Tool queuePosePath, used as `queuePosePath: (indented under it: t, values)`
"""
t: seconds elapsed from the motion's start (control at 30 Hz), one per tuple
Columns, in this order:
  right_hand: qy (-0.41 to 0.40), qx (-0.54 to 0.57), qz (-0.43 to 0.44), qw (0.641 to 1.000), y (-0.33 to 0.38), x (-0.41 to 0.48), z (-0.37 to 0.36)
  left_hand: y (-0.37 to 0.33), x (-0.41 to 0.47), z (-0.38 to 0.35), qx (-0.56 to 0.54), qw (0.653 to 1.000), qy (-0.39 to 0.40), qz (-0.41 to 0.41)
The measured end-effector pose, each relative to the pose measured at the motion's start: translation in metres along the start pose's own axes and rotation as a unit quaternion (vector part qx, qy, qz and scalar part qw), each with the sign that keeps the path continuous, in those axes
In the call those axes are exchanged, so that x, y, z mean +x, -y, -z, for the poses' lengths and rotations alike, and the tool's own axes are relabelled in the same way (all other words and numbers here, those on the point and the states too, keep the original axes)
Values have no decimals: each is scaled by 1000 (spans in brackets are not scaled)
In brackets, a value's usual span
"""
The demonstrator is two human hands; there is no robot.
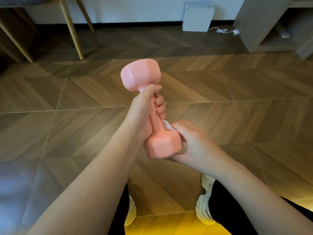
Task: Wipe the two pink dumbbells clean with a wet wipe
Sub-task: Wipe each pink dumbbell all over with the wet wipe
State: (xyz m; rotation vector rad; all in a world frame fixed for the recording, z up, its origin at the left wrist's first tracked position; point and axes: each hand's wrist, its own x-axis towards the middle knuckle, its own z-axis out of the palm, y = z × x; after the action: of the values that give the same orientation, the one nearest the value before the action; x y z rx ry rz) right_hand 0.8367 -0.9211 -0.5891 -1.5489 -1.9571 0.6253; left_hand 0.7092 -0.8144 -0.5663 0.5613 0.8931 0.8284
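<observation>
One pink dumbbell (140, 75) is held up over the floor, tilted, its far head up and left, its near head low and centre. My left hand (144, 107) grips the handle, fingers curled round it. My right hand (191, 143) wraps the near head from the right and holds a white wet wipe (166, 126) against it; only a small fold of the wipe shows above the fingers. A second dumbbell is not in view.
Wood-pattern floor (237, 92) stretches ahead. Chair legs (74, 31) stand at the back left, a white box (197, 16) with a cable at the back wall, a shelf unit (264, 22) at the back right. My white shoes (203, 209) are below.
</observation>
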Motion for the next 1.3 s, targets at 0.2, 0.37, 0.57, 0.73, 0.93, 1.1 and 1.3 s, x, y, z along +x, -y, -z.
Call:
queuePosePath:
  t: [0.2,0.37,0.57,0.73,0.93,1.1,1.3]
  values:
    - [-82,-92,15,992,-1,-2,1,0,0,-2,-7,1000,24,-5]
    - [-7,-23,16,1000,-1,0,-4,1,-1,0,-9,999,54,0]
    - [-120,-148,36,981,-4,-4,1,1,0,0,46,999,-6,-21]
    - [-7,-75,17,997,-1,1,-3,3,-1,-1,40,998,-46,-3]
    - [-97,-92,26,991,0,-1,3,-5,-3,-1,-15,1000,-22,-11]
    - [40,-33,-5,999,-2,3,-1,3,-4,0,7,1000,-3,6]
    - [-75,-91,56,992,-1,-5,2,0,-3,-1,7,997,71,14]
